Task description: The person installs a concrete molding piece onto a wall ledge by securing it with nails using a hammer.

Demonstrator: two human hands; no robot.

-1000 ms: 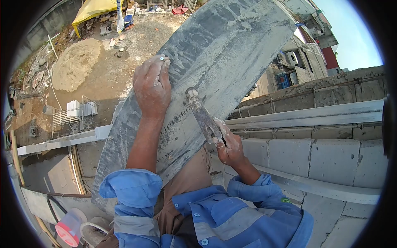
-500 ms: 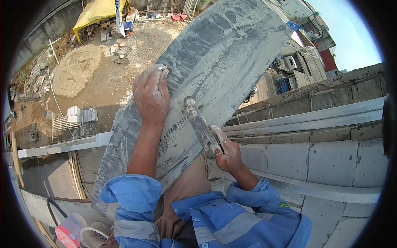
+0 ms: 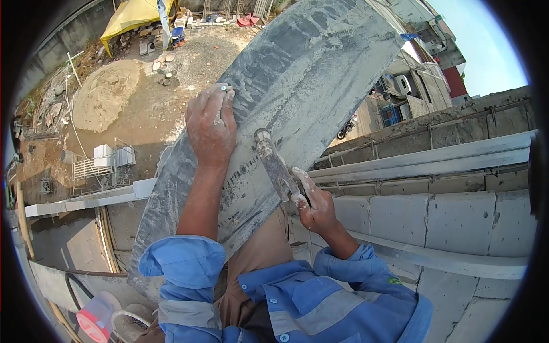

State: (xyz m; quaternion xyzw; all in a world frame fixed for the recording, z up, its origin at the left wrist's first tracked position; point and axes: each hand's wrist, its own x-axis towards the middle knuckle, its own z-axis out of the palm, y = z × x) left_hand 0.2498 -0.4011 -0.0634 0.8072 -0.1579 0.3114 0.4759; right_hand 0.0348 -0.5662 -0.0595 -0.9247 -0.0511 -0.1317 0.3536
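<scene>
A long grey board (image 3: 297, 86), smeared with dried plaster, lies slantwise across the middle of the view. My left hand (image 3: 211, 123) is closed at its left edge, with a small pale round thing at the fingertips too small to name. On the board's lower part rests a plaster-caked tool (image 3: 274, 163) with a rounded metal end at its upper left. The fingers of my right hand (image 3: 314, 208) hold the lower end of this tool, near the board's right edge.
Grey block walls (image 3: 457, 220) with a long pale ledge (image 3: 429, 160) stand at the right. Far below on the left are a sand pile (image 3: 106, 94), a yellow canopy (image 3: 131, 20) and a metal rack (image 3: 94, 168). A red-and-clear bucket (image 3: 97, 317) sits at the lower left.
My right hand and the tool's lower end have shifted very slightly. My left hand stays at the board's edge, almost unmoved.
</scene>
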